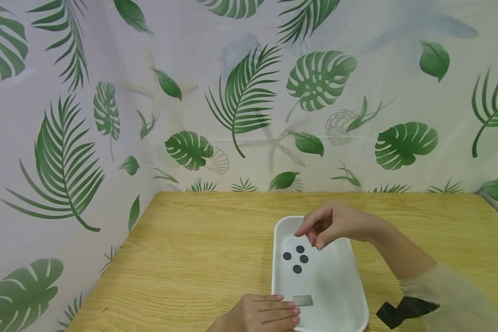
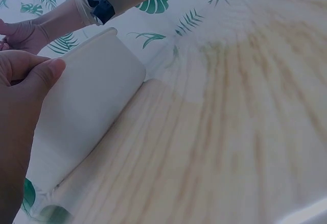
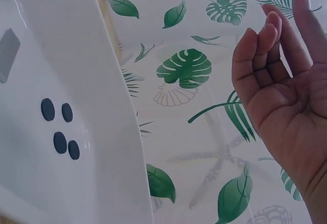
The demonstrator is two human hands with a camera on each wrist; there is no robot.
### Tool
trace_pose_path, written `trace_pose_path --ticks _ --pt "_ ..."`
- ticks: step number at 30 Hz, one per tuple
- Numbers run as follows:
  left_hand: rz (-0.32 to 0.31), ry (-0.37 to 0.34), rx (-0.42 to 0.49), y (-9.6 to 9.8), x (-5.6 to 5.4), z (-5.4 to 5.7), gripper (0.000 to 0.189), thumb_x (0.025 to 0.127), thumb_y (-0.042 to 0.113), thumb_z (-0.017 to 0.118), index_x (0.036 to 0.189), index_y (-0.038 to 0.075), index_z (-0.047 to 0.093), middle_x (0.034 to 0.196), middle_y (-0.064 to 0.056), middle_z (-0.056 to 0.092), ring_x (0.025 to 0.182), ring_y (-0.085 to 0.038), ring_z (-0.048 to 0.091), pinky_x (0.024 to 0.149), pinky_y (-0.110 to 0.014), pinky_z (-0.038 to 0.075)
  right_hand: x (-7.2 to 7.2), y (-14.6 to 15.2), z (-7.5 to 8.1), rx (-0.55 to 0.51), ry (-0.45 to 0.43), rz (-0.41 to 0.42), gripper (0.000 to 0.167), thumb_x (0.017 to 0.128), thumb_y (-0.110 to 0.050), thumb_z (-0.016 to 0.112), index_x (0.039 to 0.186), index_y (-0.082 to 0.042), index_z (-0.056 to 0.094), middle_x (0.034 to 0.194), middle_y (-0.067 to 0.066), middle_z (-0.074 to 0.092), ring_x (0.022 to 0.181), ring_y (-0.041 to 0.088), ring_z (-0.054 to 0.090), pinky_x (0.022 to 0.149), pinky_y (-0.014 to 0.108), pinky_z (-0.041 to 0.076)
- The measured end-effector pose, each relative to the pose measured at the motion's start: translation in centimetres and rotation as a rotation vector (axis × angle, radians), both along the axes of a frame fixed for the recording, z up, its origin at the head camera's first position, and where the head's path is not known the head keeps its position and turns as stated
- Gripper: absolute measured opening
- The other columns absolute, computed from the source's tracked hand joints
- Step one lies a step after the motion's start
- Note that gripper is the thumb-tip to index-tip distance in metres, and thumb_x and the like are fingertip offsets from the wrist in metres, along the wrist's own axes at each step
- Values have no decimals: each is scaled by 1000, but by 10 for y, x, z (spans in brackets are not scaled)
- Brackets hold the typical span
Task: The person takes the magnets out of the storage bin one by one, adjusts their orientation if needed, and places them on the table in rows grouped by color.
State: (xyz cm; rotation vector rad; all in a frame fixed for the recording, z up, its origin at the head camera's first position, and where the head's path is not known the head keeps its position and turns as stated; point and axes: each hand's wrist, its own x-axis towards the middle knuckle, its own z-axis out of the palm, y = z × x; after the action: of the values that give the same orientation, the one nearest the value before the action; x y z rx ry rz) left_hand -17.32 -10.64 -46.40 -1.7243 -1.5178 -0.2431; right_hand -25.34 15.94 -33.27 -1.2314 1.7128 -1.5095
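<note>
A white rectangular tray (image 1: 340, 286) lies on the table. Over its left rim sits my left hand (image 1: 265, 314), its straight fingers reaching inside; in the left wrist view the thumb (image 2: 50, 73) lies against the tray's outer wall, gripping the rim. Several small black discs (image 1: 297, 269) are grouped in the tray's left half. Beside the left fingertips lies a thin grey rectangular piece (image 1: 302, 300). My right hand (image 1: 334, 223) hovers above the tray's far end, fingers loosely bent and thumb apart. Nothing shows in its grasp in the right wrist view.
The tray stands on a wooden table (image 1: 182, 249). Behind and to the left hangs a white curtain (image 1: 249, 170) with a green leaf print. A black strap (image 1: 404, 310) is around the right sleeve.
</note>
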Motion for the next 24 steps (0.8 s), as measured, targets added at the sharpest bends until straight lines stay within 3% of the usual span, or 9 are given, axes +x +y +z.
trace_pose_path --ticks 5,13,24 --pt "-1 -11 -3 1 1 0 25 91 27 62 105 9 72 104 0 71 105 -11 64 94 -25 50 -7 -8 0 1 -14 1 29 82 -7 72 109 -18 72 85 -6 64 76 5 60 69 20 54" --pt "-7 37 18 2 -1 0 24 90 27 63 104 10 73 103 1 72 103 -11 65 94 -25 49 -19 -20 -7 -48 -36 -41 24 85 -9 70 107 -16 73 82 -7 63 76 5 59 71 20 53" --pt "-9 34 44 5 0 2 23 89 28 65 100 10 74 99 0 72 98 -10 67 91 -25 51 -30 -29 -34 -103 -177 -101 23 84 -4 69 104 -15 74 80 -8 64 75 5 56 72 21 51"
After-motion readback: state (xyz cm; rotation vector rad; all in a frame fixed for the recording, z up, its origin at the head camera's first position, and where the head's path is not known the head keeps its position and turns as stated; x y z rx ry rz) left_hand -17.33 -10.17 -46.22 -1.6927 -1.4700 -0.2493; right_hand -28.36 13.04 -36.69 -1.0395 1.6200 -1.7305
